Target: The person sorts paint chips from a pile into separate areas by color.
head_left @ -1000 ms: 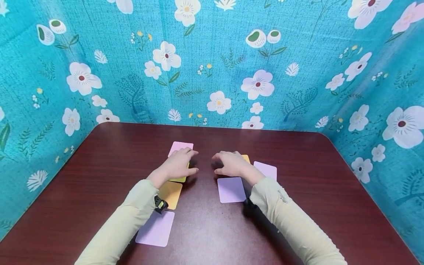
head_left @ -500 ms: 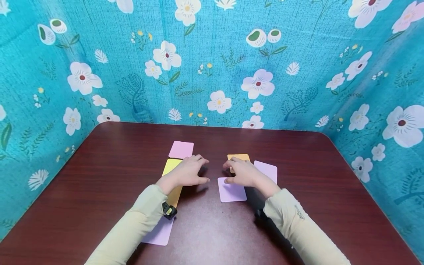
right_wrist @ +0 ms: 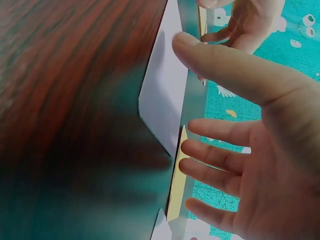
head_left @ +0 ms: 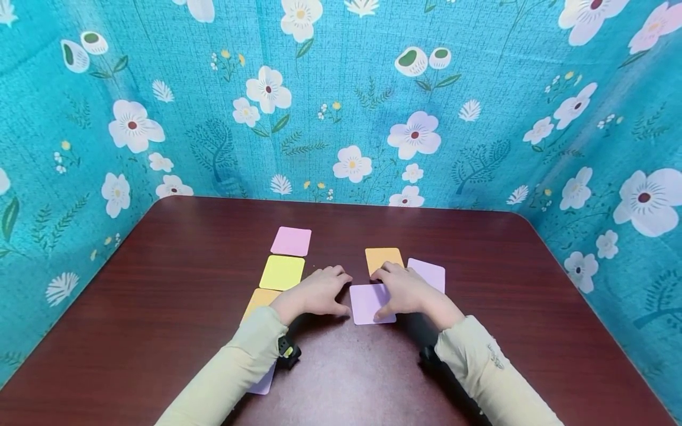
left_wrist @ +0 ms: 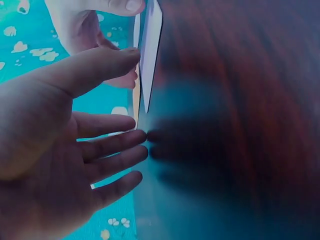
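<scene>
A square lilac card [head_left: 364, 305] with rounded corners lies flat on the dark table between my hands. My left hand [head_left: 319, 293] is at its left side, thumb and fingers spread apart, fingertips close to the edge. My right hand [head_left: 407, 291] reaches over the card's right part, its thumb overlapping the card in the head view. In the right wrist view the fingers [right_wrist: 215, 157] are extended and loosely parted, and the thumb tip sits at the lilac card [right_wrist: 162, 85]. Neither hand is curled round anything.
Behind the right hand lie an orange card [head_left: 383, 255] and another lilac card [head_left: 430, 273]. A column on the left has a pink card [head_left: 291, 241], a yellow card [head_left: 282, 272], an orange card [head_left: 258, 300] and a lilac card [head_left: 262, 383] partly under the left sleeve. A floral curtain [head_left: 330, 118] surrounds the table.
Both hands have moved right and toward the body, to either side of the middle lilac card. The yellow and orange cards on the left have come into fuller view. The cards have stayed put.
</scene>
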Available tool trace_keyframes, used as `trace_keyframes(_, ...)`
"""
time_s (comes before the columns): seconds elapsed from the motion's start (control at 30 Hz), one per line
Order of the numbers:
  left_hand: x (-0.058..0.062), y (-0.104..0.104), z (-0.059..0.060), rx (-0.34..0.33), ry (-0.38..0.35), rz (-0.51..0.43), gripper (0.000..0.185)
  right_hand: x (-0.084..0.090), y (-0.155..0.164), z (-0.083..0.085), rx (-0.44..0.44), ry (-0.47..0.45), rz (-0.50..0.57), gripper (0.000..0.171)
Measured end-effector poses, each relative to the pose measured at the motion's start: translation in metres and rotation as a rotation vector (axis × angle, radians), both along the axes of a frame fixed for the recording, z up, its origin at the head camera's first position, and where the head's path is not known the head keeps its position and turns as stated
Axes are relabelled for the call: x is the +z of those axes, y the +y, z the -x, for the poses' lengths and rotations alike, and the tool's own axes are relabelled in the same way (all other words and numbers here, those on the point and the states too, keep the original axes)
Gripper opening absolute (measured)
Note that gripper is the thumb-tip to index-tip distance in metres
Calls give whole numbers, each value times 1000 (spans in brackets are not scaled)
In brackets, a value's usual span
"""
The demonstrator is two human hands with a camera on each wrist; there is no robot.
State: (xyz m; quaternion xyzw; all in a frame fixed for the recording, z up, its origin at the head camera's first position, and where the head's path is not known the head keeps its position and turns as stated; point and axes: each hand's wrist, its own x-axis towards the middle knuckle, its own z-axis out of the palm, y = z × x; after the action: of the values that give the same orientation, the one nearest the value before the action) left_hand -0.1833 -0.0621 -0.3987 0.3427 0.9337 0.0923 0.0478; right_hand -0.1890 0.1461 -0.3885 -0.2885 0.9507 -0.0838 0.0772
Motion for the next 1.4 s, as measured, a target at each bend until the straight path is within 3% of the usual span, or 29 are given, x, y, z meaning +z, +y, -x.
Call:
trace_keyframes(0.27, -3, 13, -10, 43, 49, 56, 78, -3, 5, -4, 8, -31, -2, 85)
trace_keyframes(0.5, -3, 19, -14, 70, 80, 81, 74, -6, 4, -5, 6, -31, 11, 80)
trace_keyframes(0.83, -3, 19, -16, 57, 80, 84, 66, -6, 3, -7, -4, -19, 8, 76)
trace_keyframes(1.4, -5, 18, -16, 64, 77, 82, 64, -3, 0, -13, 25, 53, -65, 74)
